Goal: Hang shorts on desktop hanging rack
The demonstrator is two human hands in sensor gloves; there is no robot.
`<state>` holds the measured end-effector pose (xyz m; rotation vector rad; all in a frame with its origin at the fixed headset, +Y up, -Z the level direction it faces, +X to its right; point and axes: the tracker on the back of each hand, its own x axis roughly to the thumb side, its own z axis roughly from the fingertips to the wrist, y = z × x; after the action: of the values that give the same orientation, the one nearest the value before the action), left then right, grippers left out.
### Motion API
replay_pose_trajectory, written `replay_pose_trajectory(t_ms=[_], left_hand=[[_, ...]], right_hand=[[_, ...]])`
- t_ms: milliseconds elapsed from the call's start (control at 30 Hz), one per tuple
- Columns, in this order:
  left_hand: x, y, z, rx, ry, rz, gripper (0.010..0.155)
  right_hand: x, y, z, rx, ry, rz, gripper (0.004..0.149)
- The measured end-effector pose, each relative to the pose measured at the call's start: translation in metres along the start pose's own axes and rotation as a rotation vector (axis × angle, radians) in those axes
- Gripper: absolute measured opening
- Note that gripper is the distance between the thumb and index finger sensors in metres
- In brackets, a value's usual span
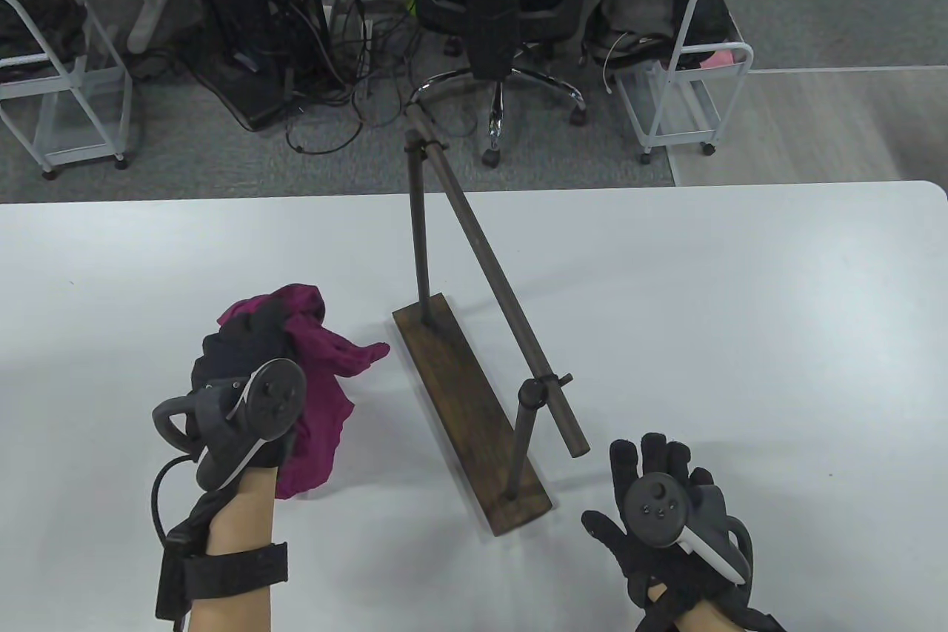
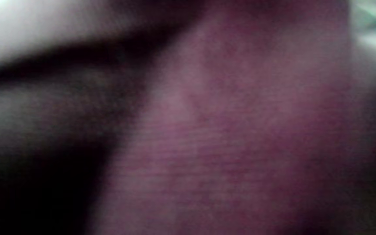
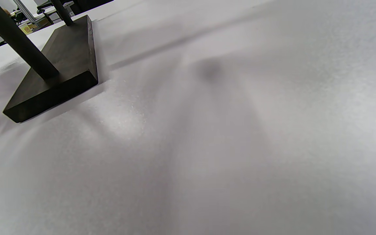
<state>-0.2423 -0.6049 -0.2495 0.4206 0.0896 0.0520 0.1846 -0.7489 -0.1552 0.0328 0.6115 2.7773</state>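
Note:
The magenta shorts [image 1: 322,395] are bunched up at the table's left. My left hand [image 1: 248,358] grips the bundle from above and holds it just off the table or on it, I cannot tell which. In the left wrist view the purple fabric [image 2: 227,130] fills the frame, blurred. The wooden hanging rack [image 1: 474,395] stands in the middle, with a dark base, two posts and a long horizontal rod [image 1: 489,261]. My right hand [image 1: 652,476] is spread flat and empty on the table right of the rack's near end. The right wrist view shows the rack's base [image 3: 60,65].
The white table [image 1: 740,328] extends wide to the right and behind the rack. Beyond the far edge are an office chair [image 1: 496,2], white carts [image 1: 681,69] and cables on the floor.

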Motion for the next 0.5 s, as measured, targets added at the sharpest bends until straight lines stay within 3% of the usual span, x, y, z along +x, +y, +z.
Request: replay_pose_trajectory(t_ms=[500], left_hand=[[0.029,0.05,-0.005,0.135,0.12,0.252,0.041]], right_hand=[[-0.003,-0.002,0.003,-0.036,0.011,-0.009,0.083]])
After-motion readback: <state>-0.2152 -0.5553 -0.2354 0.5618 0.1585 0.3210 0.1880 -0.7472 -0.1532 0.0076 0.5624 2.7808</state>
